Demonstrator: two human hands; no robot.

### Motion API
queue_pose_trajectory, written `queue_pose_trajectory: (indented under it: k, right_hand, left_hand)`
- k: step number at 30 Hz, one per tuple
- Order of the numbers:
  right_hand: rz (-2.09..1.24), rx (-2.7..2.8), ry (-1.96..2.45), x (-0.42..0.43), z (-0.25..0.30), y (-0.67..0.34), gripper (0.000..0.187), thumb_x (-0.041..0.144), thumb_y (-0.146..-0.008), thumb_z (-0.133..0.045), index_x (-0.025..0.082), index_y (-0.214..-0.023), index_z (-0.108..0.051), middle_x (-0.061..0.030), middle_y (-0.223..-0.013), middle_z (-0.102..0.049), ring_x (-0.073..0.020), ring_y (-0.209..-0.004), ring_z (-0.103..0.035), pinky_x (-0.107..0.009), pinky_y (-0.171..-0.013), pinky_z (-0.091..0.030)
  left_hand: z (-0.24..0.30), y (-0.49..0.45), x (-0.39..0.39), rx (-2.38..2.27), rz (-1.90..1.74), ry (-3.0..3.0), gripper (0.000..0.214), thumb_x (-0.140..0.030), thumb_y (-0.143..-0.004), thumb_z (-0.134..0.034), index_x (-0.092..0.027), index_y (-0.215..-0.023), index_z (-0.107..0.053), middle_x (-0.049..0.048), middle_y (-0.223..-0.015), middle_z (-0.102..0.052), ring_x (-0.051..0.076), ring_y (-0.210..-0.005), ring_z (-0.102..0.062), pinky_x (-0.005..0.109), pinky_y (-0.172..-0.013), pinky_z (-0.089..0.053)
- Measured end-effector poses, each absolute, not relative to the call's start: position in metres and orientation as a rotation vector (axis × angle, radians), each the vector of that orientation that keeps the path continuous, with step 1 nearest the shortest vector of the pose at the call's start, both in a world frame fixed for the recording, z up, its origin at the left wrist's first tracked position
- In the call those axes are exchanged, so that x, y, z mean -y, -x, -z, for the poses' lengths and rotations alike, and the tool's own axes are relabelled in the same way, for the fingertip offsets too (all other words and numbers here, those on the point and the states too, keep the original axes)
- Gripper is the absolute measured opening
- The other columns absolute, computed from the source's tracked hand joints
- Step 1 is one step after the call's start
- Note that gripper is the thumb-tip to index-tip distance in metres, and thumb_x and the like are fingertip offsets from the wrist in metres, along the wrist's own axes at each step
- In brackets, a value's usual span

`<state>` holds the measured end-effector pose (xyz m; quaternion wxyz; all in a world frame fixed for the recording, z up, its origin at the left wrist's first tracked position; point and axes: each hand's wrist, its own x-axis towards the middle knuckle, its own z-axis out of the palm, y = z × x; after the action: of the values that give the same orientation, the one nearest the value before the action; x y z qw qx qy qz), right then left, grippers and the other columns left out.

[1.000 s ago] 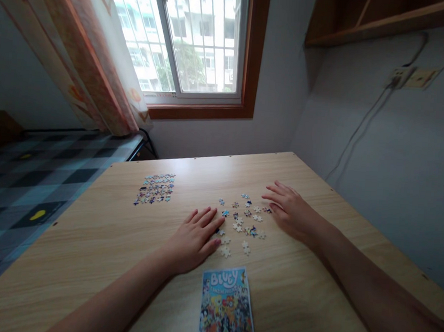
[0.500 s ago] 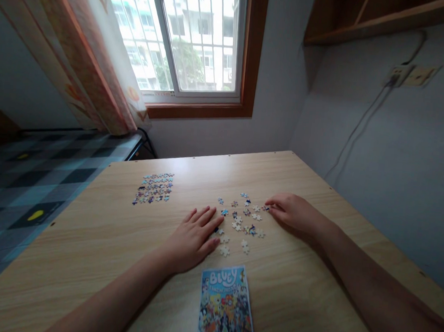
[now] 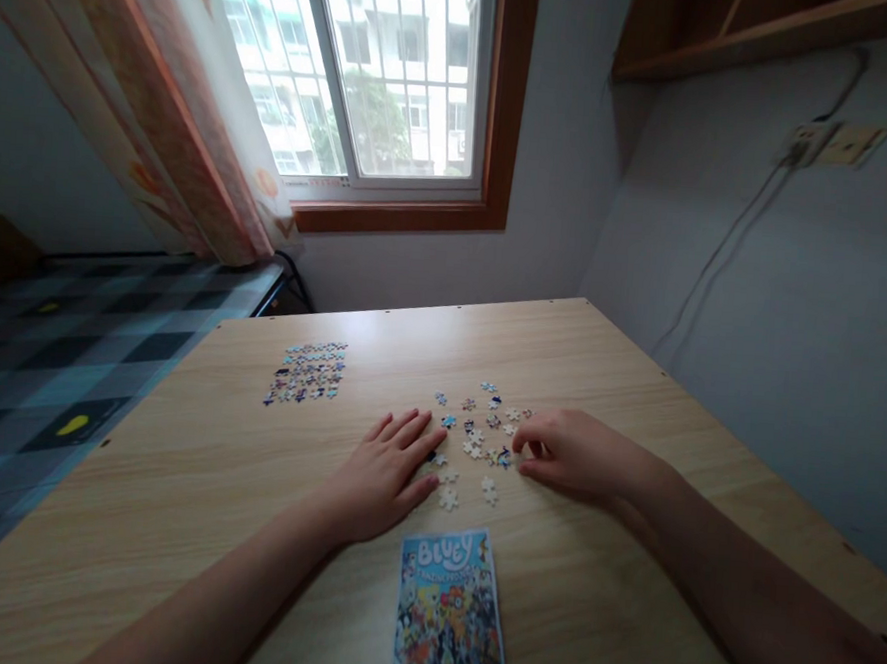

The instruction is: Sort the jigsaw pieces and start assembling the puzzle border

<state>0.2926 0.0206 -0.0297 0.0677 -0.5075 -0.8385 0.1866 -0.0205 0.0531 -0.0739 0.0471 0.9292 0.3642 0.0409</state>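
Loose jigsaw puzzle pieces (image 3: 472, 448) lie scattered mid-table, some with printed sides and others with pale sides up. My left hand (image 3: 385, 479) rests flat at their left edge, fingers spread, and partly covers a dark piece. On the right, my right hand (image 3: 572, 450) is low over the table, thumb and forefinger curled in around a puzzle piece that they mostly hide. A printed blue piece (image 3: 504, 458) lies just left of those fingertips. Closer to me is a colourful picture card or box marked "Bluey" (image 3: 452, 613).
Rows of printed puzzle pieces (image 3: 310, 374) are laid out at the table's far left. The wooden table (image 3: 215, 488) reaches toward the wall below the window (image 3: 398, 89). A bed with a checked cover (image 3: 112, 352) stands left; a cord (image 3: 719, 249) hangs at right.
My right hand has moved left and toward me from the piece at the right edge, its fingers now over where a pale piece lay. My left hand stays put.
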Motion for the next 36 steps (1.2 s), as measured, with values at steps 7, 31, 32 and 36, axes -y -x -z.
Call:
queue_pose_trajectory:
  k: [7,31,32,36]
  right_hand:
    - [-0.456,2.498,1.516,-0.025,0.037,-0.298,0.014,0.017,-0.082,-0.06,0.023,-0.081,-0.073,-0.001,-0.081,-0.072,-0.0154,-0.073,-0.06,-0.026,-0.065,-0.038]
    - [-0.36,2.558,1.147,-0.019,0.036,-0.291,0.025,0.017,-0.093,-0.052,0.025,-0.099,-0.075,-0.0022,-0.091,-0.073,-0.0157,-0.082,-0.064,-0.028,-0.075,-0.045]
    - [-0.337,2.558,1.123,-0.018,0.037,-0.286,0.025,0.017,-0.093,-0.052,0.025,-0.1,-0.075,-0.0026,-0.09,-0.073,-0.0161,-0.082,-0.063,-0.029,-0.075,-0.045]
    - [-0.229,2.56,0.992,-0.01,0.045,-0.265,0.026,0.025,-0.098,-0.051,0.024,-0.112,-0.073,-0.0072,-0.102,-0.074,-0.0212,-0.096,-0.064,-0.039,-0.091,-0.046]
  left_hand:
    - [0.07,0.018,-0.052,-1.12,-0.124,-2.807,0.059,-0.054,-0.1,-0.041,-0.027,-0.153,-0.042,0.01,-0.162,-0.035,0.031,-0.149,-0.03,0.055,-0.122,-0.022]
    - [0.077,0.027,-0.076,-1.239,-1.23,-1.473,0.05,-0.056,-0.096,-0.038,-0.016,-0.081,-0.067,0.0096,-0.082,-0.07,0.02,-0.077,-0.062,0.036,-0.078,-0.052]
    - [0.076,0.026,-0.076,-1.225,-1.247,-1.438,0.051,-0.056,-0.095,-0.039,-0.017,-0.077,-0.065,0.0086,-0.077,-0.068,0.019,-0.073,-0.061,0.035,-0.075,-0.051]
    - [0.07,0.024,-0.074,-1.22,-1.263,-1.449,0.053,-0.057,-0.095,-0.039,-0.018,-0.066,-0.062,0.0058,-0.065,-0.061,0.017,-0.063,-0.054,0.032,-0.067,-0.047]
